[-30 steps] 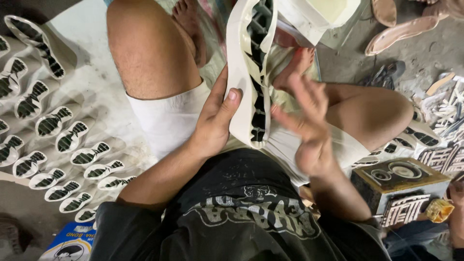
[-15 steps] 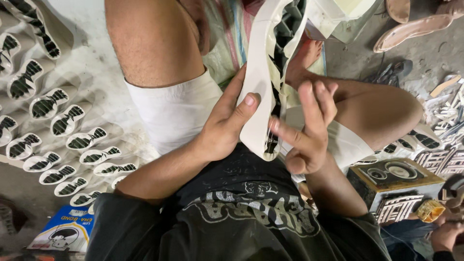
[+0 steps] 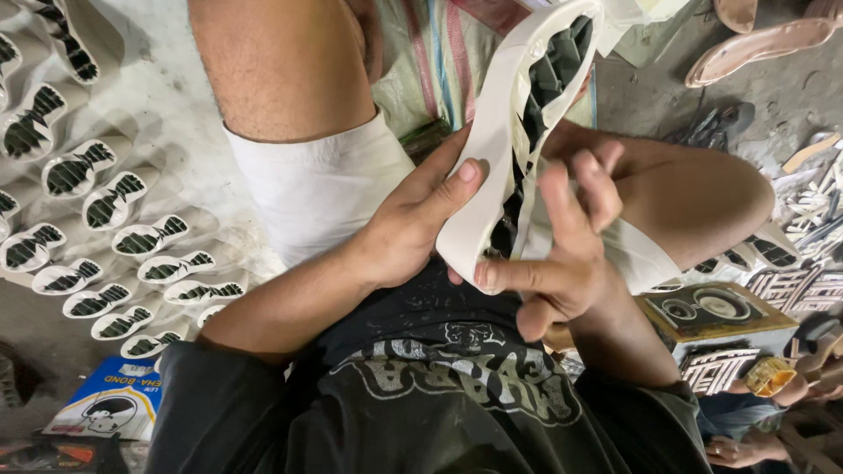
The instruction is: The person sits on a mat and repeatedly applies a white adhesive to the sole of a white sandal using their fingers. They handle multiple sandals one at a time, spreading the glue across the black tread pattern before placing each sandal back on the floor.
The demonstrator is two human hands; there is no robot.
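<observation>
A white shoe sole [image 3: 496, 149] with black tread inserts stands on edge above my lap. My left hand [image 3: 413, 224] grips its left side, thumb pressed on the white rim. My right hand [image 3: 562, 254] holds the heel end from the right, index finger under the sole's tip and the other fingers laid along a white strip on the tread side. I sit with both knees bent, in white shorts and a dark printed shirt.
Rows of several white soles with black inserts [image 3: 105, 254] lie on the floor at left. A blue printed box [image 3: 110, 408] sits at lower left. A small box with round shapes on top [image 3: 716, 312] stands at right, with loose sole pieces [image 3: 817, 211] and another person's hand [image 3: 738, 448].
The sole has tilted and come lower toward my lap. My right hand has closed from spread fingers onto the heel end; my left thumb has slid onto the rim.
</observation>
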